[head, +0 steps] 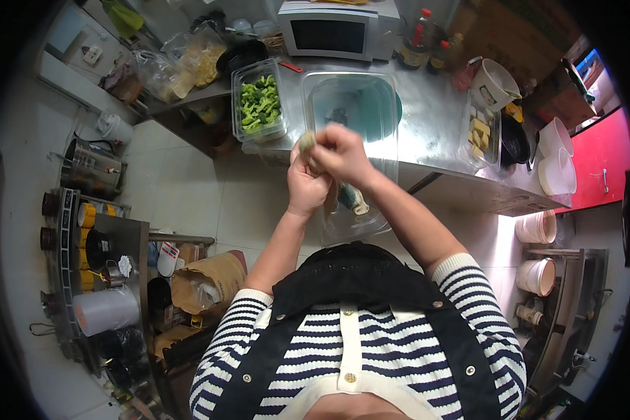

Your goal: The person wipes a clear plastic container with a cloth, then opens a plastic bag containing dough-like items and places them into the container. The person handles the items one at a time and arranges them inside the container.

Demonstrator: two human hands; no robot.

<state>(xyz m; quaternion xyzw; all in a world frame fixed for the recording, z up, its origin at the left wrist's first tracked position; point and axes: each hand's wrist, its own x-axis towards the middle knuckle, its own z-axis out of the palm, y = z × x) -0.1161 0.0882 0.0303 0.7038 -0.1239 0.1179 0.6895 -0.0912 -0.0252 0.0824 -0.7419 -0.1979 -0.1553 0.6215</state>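
Observation:
My left hand (pixel 308 191) and my right hand (pixel 345 155) meet over a long clear plastic container (pixel 349 228). Between their fingers is a pale green piece (pixel 307 140), blurred, probably a vegetable; my hands cover most of it. My right hand lies across the fingers of my left. Under my wrists, a dark green vegetable-like piece (pixel 352 199) with a pale, rough end shows; whether it joins the held piece I cannot tell. Left of the container stands a clear tub (pixel 234 113) of cut broccoli florets (pixel 261 102).
The steel counter (pixel 428 126) carries a microwave (pixel 331 34), sauce bottles (pixel 415 47) and a white bucket (pixel 493 84). A clear tub of yellow chunks (pixel 479 136) sits on the right. Plastic bags (pixel 181 65) lie at left. A shelf unit (pixel 142 262) flanks my left side.

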